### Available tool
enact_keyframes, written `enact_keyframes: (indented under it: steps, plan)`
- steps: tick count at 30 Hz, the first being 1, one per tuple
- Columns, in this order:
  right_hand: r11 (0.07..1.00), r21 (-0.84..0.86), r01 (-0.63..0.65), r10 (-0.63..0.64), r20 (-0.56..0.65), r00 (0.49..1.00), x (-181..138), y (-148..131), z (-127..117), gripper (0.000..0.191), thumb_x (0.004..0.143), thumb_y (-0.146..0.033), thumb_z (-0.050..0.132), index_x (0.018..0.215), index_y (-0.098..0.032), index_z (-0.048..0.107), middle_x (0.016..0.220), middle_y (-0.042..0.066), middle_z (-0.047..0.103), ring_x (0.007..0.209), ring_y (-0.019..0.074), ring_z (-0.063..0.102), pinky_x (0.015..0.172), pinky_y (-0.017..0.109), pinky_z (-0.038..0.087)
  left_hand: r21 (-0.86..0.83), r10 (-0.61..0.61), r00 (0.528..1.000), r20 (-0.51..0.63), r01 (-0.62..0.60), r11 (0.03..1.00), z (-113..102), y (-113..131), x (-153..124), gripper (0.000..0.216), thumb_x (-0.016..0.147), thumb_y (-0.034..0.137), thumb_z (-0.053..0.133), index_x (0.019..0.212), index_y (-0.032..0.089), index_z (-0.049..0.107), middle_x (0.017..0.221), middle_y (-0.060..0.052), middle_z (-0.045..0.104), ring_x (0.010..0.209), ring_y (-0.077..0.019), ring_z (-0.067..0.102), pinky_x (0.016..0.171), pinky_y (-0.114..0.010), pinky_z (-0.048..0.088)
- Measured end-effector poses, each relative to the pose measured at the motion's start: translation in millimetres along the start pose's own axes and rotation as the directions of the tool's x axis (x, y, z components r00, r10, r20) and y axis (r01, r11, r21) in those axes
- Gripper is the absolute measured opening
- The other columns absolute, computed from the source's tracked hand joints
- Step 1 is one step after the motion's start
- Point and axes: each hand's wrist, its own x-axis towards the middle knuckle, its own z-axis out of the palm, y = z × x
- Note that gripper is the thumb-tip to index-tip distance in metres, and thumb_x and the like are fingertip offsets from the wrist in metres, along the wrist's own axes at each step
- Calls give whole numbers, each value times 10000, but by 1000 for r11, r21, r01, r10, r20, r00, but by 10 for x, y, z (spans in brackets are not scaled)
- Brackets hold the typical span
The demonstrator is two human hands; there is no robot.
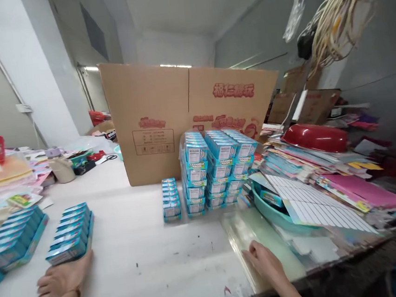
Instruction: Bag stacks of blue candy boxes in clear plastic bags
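My left hand (65,278) lies at the near end of a tray of small blue boxes (69,233) on the left of the table. Its thumb side touches the tray, and its loosely curled fingers point left, away from the thumb, around nothing. On the right, my right hand (265,261) is over a stack of clear plastic bags (276,234). Thumb and fingertips are pinched together at the bags' left part, seemingly on the top bag.
More blue box trays (14,238) stand at far left. Stacked blue boxes (217,170) and one single tray (171,200) stand before a large cardboard carton (147,92). A turquoise basin (278,218), paper piles and a red basin (314,138) crowd the right side.
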Motion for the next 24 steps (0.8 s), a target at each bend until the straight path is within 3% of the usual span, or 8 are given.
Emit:
enact_keyframes:
  steps: [2,4,6,12,16,19,22,24]
  plan:
    - [995,-93,23,-12,115,993,81,51,-1,223,820,-443,539,723,-243,519,725,31,648,713,231,607,619,320,358,4,-135,986,-96,136,991,38,-157,-270,1249,403,817,523,1425,166,223,1501,-240,375,1321,-459,387,968,-612,375]
    - [990,-125,69,-52,142,989,96,94,13,212,854,-413,528,740,-234,524,759,29,657,727,211,610,610,299,324,20,-80,990,-112,83,996,58,-321,-572,1271,401,817,561,1388,53,317,1426,-310,427,1305,-448,410,998,-578,360]
    - [982,-148,119,-101,122,987,73,132,24,228,897,-386,486,745,-224,533,797,42,663,756,202,616,617,289,311,33,4,993,-119,0,999,52,-458,-914,1263,409,832,566,1367,35,361,1391,-329,452,1287,-466,419,984,-600,349]
    - [980,-150,130,-119,80,990,55,229,11,293,951,-368,397,754,-215,550,821,55,657,733,185,589,590,278,261,25,43,994,-103,-41,999,-13,-698,-1986,1292,425,845,581,1347,-41,396,1352,-368,441,1289,-511,382,1004,-614,324]
    - [994,94,56,-67,115,991,147,372,-39,344,911,-457,433,669,-222,500,640,-6,568,610,162,501,559,266,254,-14,65,992,-112,-67,998,-18,-798,-2607,1257,466,831,598,1341,-51,408,1349,-361,425,1291,-521,365,1035,-590,319]
    - [900,429,81,-121,68,990,142,393,-95,435,858,-583,466,614,-224,442,553,-42,427,564,152,427,554,265,292,-40,109,990,-93,-113,993,-10,-862,-2979,1225,513,794,632,1389,-21,366,1345,-337,433,1287,-513,381,1042,-581,336]
    - [767,626,138,-176,-2,984,-70,185,-172,473,823,-640,516,620,-219,443,570,-54,369,567,140,382,558,265,316,-120,172,975,-138,-189,975,-62,-991,-3303,1296,538,742,679,1471,-33,223,1350,-343,423,1296,-514,381,1052,-611,325]
    - [751,638,173,-211,-17,977,-335,-60,-222,430,858,-593,529,667,-211,482,626,-39,411,601,145,406,577,266,343,-238,271,936,-224,-322,916,-155,-1113,-3524,1330,544,695,721,1508,-6,133,1406,-330,379,1347,-490,332,1090,-609,294]
